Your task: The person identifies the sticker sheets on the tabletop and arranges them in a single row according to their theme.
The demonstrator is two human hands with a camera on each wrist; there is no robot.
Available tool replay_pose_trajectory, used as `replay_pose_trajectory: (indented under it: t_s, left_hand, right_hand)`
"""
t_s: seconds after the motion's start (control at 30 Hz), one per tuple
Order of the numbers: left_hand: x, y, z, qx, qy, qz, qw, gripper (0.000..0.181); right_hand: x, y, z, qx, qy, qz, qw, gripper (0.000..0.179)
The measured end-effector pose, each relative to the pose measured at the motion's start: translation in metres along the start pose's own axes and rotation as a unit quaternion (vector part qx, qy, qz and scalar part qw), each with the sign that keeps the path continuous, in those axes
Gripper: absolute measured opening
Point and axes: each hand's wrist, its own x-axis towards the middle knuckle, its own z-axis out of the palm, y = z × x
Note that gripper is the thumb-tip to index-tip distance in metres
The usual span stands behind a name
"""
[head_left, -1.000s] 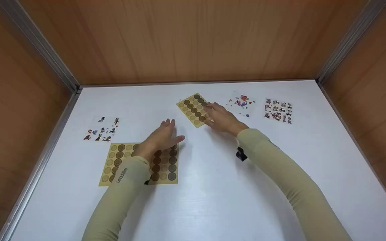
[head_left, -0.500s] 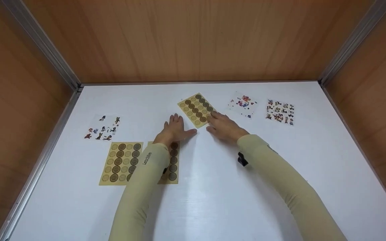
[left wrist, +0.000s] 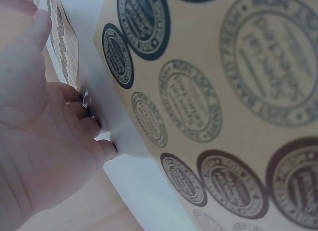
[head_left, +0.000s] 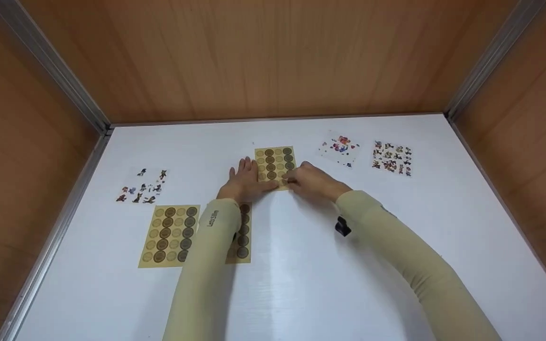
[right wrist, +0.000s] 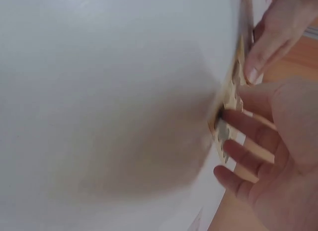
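Observation:
A tan sheet of round stickers [head_left: 274, 161] lies at the far middle of the table, in rows of pale and dark seals. My left hand [head_left: 244, 184] lies spread at its left side, the thumb over its lower left edge. At the lower right corner, my right hand [head_left: 317, 182] pinches the sheet between thumb and forefinger. In the right wrist view the other fingers of the right hand [right wrist: 288, 146] stay loosely bent beside the sheet [right wrist: 233, 102]. Two more such sheets, a left one [head_left: 166, 237] and a right one [head_left: 243, 232], lie under my left forearm, partly covered.
A clear sheet of small figure stickers [head_left: 142, 187] lies at the left. Far right are another clear sheet with colourful stickers [head_left: 341, 147] and one with rows of figures [head_left: 391, 158]. Wooden panels [head_left: 273, 57] enclose the white table [head_left: 301, 284] at the back and sides.
The far sheet has turned from slanted to nearly straight and shifted slightly nearer. My left hand has moved right to its edge; my right hand has slid down to its lower right corner.

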Motion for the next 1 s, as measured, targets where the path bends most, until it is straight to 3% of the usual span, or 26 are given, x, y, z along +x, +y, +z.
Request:
replay_pose_trajectory:
  t_s: [0.13,0.33,0.47,0.67,1.0]
  left_hand:
    - [0.004,-0.001,-0.001,-0.009,-0.005,0.009,0.9999,0.115]
    - [0.013,-0.006,-0.004,-0.014,-0.003,0.006,0.9999,0.126]
    - [0.023,-0.008,-0.003,-0.015,-0.002,0.005,0.9999,0.132]
    - [0.035,-0.009,0.003,0.003,0.01,-0.01,0.9999,0.137]
    - [0.037,-0.001,0.001,0.053,0.008,-0.01,0.9985,0.135]
  right_hand:
    - [0.002,0.013,-0.006,0.011,0.001,0.01,0.9999,0.033]
    - [0.002,0.036,-0.006,-0.016,0.01,0.054,0.9983,0.061]
    - [0.003,0.046,0.0,-0.055,0.013,0.06,0.9966,0.067]
    - [0.007,0.053,0.009,-0.068,-0.028,0.076,0.9944,0.076]
    - [0.008,0.05,0.009,-0.09,-0.042,0.089,0.9912,0.075]
